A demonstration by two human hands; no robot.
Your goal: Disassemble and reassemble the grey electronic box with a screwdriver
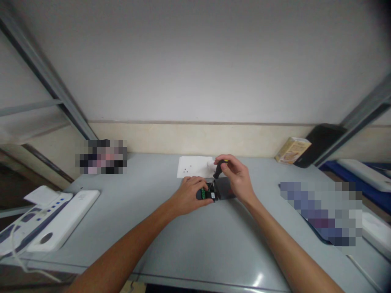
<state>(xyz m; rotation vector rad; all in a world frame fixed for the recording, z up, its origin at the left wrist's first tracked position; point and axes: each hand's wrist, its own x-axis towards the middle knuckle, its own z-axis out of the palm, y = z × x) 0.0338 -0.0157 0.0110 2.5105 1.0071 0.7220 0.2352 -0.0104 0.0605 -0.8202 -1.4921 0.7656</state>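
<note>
My left hand point(188, 196) is closed around the left side of a small black electronic device point(211, 196), thumb along its near edge and fingers over the far one. The device's inside is exposed, with a green circuit board and a small white label showing. Above it, my right hand point(241, 179) grips a screwdriver point(218, 169) by its black and yellow handle. The thin shaft slants down to the device; whether its tip touches a screw is too small to tell. Against the device's right side lies a dark grey flat panel point(224, 190), partly hidden by my right hand.
Behind my hands, a white sheet of paper point(197, 163) carries several tiny dark screws point(185, 169). A power strip point(39, 217) and a long white case point(69, 221) lie at left. A yellow box point(292, 150) and a black object point(320, 142) stand at back right.
</note>
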